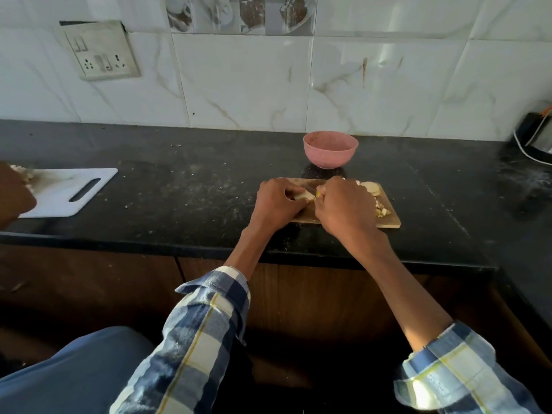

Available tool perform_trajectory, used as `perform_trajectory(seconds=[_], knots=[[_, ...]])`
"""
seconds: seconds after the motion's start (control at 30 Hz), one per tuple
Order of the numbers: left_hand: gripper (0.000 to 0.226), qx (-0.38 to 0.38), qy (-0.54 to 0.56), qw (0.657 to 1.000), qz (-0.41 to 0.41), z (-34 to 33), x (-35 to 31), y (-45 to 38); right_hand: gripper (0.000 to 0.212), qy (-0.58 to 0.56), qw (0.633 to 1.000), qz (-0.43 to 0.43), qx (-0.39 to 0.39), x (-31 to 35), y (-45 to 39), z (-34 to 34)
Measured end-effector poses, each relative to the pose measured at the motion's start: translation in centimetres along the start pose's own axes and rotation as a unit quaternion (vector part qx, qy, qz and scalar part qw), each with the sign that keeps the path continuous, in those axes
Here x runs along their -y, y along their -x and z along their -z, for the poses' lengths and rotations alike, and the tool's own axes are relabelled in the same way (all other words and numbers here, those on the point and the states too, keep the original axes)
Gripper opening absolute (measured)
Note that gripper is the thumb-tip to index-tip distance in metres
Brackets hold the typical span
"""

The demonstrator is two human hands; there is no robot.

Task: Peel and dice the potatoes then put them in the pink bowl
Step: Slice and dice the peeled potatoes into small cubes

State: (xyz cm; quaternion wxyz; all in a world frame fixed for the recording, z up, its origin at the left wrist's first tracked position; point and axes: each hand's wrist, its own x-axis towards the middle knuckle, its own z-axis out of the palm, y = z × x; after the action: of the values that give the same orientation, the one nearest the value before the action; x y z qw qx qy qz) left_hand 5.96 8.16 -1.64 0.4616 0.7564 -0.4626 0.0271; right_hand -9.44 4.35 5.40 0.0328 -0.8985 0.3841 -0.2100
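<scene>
Two checked sleeves, rolled back above the wrists, reach from the bottom of the view toward a black counter. The forearms meet over a wooden board lying near the counter's front edge.

The left hand rests on the board's left end with its fingers curled over a pale potato piece, pinning it down. The right hand is closed in a fist just beside it, knuckles up, around a knife handle (only a sliver of yellow shows at the thumb, and a short stretch of dark blade crosses between the two hands against the potato). The hands are almost touching.

On the board's right part, past the right hand, lie potato slices at the far corner and a small heap of dice near the right edge.

The pink bowl stands upright on the counter just behind the board, near the tiled wall; its inside is mostly hidden from this angle.

Well to the left lies a white board with a slot handle, and another person's hand rests over its left end. A socket plate is on the wall above it.
</scene>
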Motion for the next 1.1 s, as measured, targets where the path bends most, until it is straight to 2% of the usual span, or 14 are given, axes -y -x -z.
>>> perform_trajectory(seconds=[0.1, 0.23, 0.37, 0.5, 0.67, 0.83, 1.1], knots=[[0.004, -0.004, 0.0, 1.0, -0.005, -0.1, 0.0, 0.0, 0.023, 0.019, 1.0, 0.006, 0.001, -0.7, 0.9, 0.7], [0.016, -0.008, -0.002, 1.0, -0.012, -0.2, 0.2, -0.1, 0.026, 0.049, 0.998, 0.032, -0.009, -0.9, 2.2, 1.9], [0.022, -0.005, -0.007, 1.0, 0.006, -0.1, 0.1, 0.0, 0.029, 0.034, 0.999, 0.026, 0.003, -1.1, 2.2, 2.7], [0.026, 0.001, 0.004, 1.0, 0.012, 0.2, 0.3, 0.0, 0.023, 0.004, 1.0, 0.015, -0.008, -1.2, 1.5, 2.7], [0.02, -0.005, 0.022, 1.0, 0.019, 0.5, 0.4, 0.0, 0.011, -0.003, 1.0, 0.011, -0.028, -0.3, -0.2, 1.1], [0.004, -0.01, 0.015, 1.0, 0.015, 0.2, 0.5, 0.1, 0.019, -0.01, 1.0, 0.004, 0.002, 0.6, -0.8, 0.1], [0.013, -0.012, 0.01, 1.0, 0.004, 0.0, 0.4, 0.0, 0.026, 0.05, 0.998, 0.029, 0.013, -0.4, 1.8, 2.2]])
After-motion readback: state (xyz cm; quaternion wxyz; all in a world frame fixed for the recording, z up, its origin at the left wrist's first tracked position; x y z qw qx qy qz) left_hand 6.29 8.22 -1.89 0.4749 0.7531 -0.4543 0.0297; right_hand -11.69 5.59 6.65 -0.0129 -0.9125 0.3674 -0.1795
